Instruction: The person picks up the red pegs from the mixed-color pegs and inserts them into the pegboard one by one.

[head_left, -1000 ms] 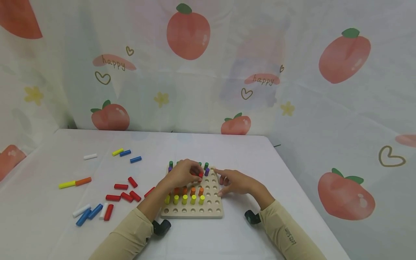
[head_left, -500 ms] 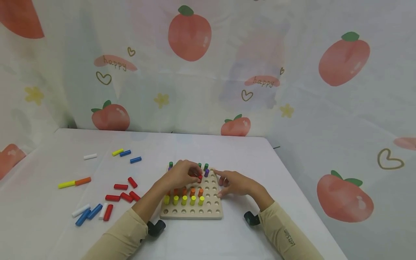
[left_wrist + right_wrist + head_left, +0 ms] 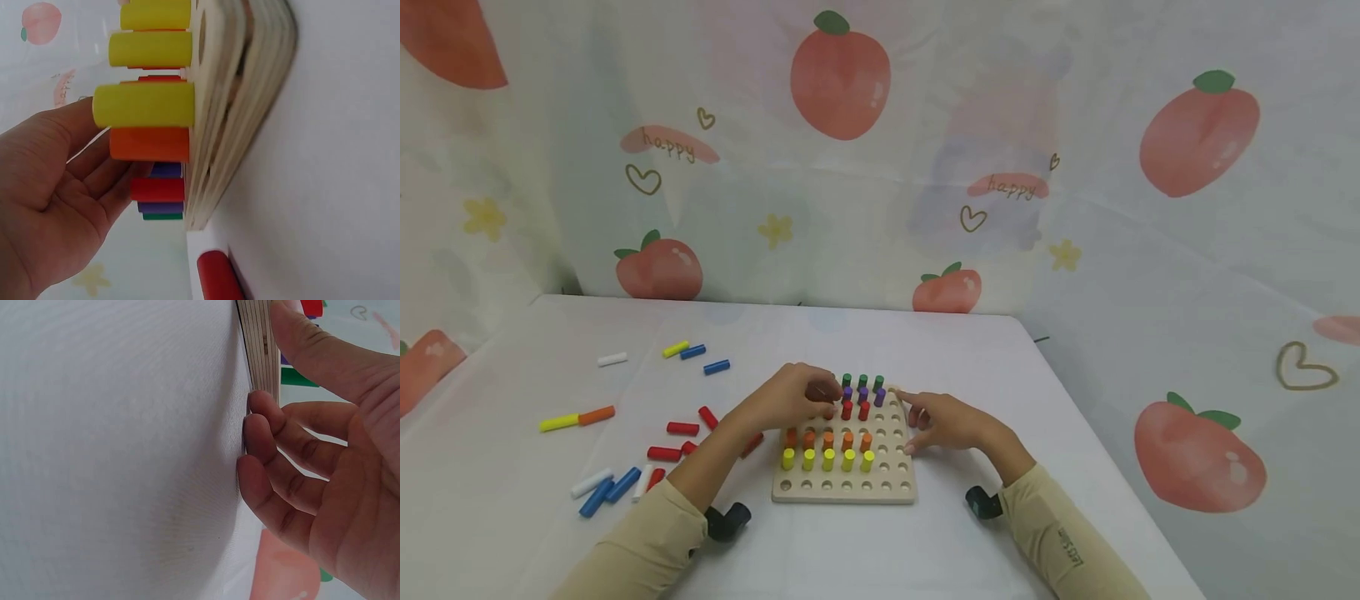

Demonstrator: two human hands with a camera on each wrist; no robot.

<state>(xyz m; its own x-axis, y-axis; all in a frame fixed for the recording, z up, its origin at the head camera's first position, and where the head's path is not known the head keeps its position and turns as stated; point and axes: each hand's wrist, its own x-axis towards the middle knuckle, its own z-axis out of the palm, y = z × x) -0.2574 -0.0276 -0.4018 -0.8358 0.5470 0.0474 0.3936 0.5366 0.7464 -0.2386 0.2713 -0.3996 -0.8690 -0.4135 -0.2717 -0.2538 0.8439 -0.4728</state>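
Note:
A pale wooden pegboard point(image 3: 850, 493) lies on the table with pegs standing in rows. Green pegs point(image 3: 862, 381) are at the back, then purple pegs point(image 3: 863, 394), red pegs point(image 3: 864, 410), orange pegs point(image 3: 847, 441) and yellow pegs point(image 3: 847, 460) nearest. My left hand point(image 3: 786, 396) hovers over the board's left side, close to the red row, thumb and index finger apart. Yellow and orange pegs point(image 3: 150, 144) hide its fingertips in the left wrist view. At the board's right edge rests my right hand point(image 3: 951, 421), index finger at the far corner, thumb point(image 3: 306, 337) against the side.
Loose red pegs point(image 3: 682, 428) lie left of the board. Blue pegs point(image 3: 624, 485) and white pegs point(image 3: 592, 483) lie nearer me at the left. A yellow peg point(image 3: 559, 423) meets an orange peg point(image 3: 597, 416) end to end. More pegs, including a blue one point(image 3: 717, 367), lie farther back.
My left hand has let go of a red peg, which now stands in the board, and has moved left, uncovering green, purple and red pegs. The right hand stays at the board's edge.

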